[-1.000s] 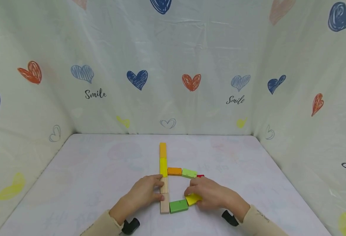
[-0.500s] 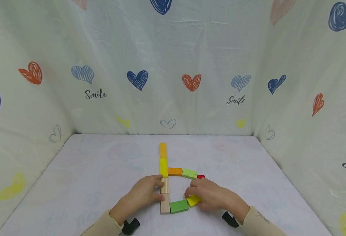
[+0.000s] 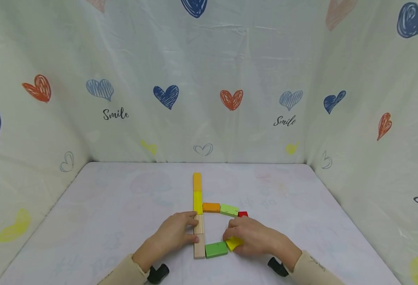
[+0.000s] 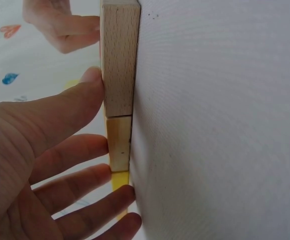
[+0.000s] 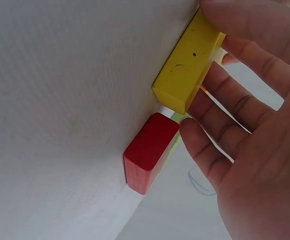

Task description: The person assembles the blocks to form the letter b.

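Fingertips of my left hand (image 3: 174, 231) rest along the left side of a straight column of wooden blocks. The thumb touches a plain wood block (image 4: 120, 60) at the near end, with other fingers by a striped wood block (image 3: 199, 226). My right hand (image 3: 255, 238) pinches a yellow block (image 5: 185, 67) between thumb and fingers. That block lies slanted, its left corner at the end of a green block (image 3: 216, 249). Close to the right little finger is a red block (image 5: 150, 145), partly covered by the hand in the head view.
Farther up, the column continues with a bright yellow block (image 3: 197, 202) and an orange-yellow block (image 3: 197, 182). An orange block (image 3: 211, 207) and a light green block (image 3: 229, 209) run rightward from it toward the red one. Heart-printed cloth walls (image 3: 201, 126) surround the white table (image 3: 123, 198).
My right hand has shifted slightly and the yellow block has turned a little under it. A bit more of the red block shows. The left hand stays in place.
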`<state>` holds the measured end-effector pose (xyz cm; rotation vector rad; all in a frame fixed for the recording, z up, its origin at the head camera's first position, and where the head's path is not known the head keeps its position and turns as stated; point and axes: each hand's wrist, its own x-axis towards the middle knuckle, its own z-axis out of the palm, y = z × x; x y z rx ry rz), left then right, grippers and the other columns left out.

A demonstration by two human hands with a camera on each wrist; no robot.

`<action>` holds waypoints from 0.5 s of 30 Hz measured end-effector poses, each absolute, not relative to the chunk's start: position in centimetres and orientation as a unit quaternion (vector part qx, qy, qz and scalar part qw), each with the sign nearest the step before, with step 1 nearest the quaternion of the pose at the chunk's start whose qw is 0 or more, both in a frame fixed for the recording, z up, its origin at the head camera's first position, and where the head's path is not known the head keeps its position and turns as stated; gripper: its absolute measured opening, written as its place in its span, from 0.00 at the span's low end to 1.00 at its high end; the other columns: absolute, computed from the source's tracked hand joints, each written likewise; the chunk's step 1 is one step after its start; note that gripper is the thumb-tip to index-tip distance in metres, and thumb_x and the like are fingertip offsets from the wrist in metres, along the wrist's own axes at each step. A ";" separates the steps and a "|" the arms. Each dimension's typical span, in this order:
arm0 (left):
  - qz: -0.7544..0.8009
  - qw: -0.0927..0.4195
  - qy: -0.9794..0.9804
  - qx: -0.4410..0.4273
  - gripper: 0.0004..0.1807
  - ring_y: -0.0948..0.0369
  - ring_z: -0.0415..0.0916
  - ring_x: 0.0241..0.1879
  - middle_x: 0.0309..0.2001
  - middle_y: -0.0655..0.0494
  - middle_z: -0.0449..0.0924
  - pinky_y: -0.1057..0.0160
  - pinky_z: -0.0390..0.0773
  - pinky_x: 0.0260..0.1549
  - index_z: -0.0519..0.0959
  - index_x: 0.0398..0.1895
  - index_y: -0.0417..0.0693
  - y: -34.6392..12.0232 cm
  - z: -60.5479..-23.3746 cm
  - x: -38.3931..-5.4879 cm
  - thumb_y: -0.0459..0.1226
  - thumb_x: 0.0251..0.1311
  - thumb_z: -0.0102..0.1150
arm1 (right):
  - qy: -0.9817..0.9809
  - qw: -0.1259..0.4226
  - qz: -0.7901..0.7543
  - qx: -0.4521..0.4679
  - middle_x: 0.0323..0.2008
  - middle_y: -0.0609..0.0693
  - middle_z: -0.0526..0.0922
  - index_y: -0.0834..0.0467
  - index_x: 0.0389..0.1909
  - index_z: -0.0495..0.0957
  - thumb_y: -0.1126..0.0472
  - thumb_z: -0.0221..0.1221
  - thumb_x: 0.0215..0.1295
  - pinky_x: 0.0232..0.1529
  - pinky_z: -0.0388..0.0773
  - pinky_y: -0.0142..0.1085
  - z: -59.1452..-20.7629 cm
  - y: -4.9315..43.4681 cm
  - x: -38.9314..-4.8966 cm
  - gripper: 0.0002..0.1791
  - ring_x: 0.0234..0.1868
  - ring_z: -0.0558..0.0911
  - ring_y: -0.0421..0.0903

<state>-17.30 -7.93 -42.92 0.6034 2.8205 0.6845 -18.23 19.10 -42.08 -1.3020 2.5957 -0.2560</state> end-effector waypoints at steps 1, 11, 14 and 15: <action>0.230 0.089 0.948 0.202 0.28 0.47 0.69 0.61 0.62 0.50 0.72 0.45 0.70 0.58 0.82 0.51 0.47 -7.9 -42.9 -17.3 0.48 0.45 0.73 | 0.885 0.114 -0.087 -0.443 0.42 0.32 0.74 0.37 0.47 0.79 0.55 0.68 0.56 0.48 0.74 0.31 -42.1 19.1 -18.2 0.18 0.41 0.70 0.34; 0.235 0.089 0.946 0.203 0.28 0.47 0.69 0.61 0.62 0.50 0.73 0.45 0.70 0.58 0.82 0.51 0.47 -8.0 -43.0 -17.3 0.48 0.45 0.73 | 0.885 0.116 -0.091 -0.442 0.41 0.32 0.74 0.37 0.47 0.80 0.54 0.68 0.56 0.48 0.74 0.31 -42.0 19.0 -18.2 0.17 0.41 0.70 0.33; 0.234 0.088 0.946 0.205 0.28 0.47 0.69 0.61 0.62 0.50 0.73 0.45 0.70 0.58 0.82 0.51 0.47 -8.0 -43.0 -17.4 0.48 0.45 0.73 | 0.885 0.116 -0.093 -0.442 0.41 0.32 0.74 0.37 0.47 0.80 0.54 0.68 0.56 0.47 0.74 0.31 -42.0 19.0 -18.2 0.17 0.41 0.70 0.33; 0.234 0.087 0.946 0.205 0.28 0.47 0.69 0.61 0.62 0.50 0.73 0.45 0.70 0.58 0.82 0.51 0.47 -8.0 -43.0 -17.4 0.48 0.45 0.73 | 0.884 0.116 -0.092 -0.443 0.41 0.32 0.74 0.37 0.47 0.80 0.54 0.68 0.56 0.47 0.74 0.31 -42.0 19.0 -18.2 0.17 0.41 0.71 0.33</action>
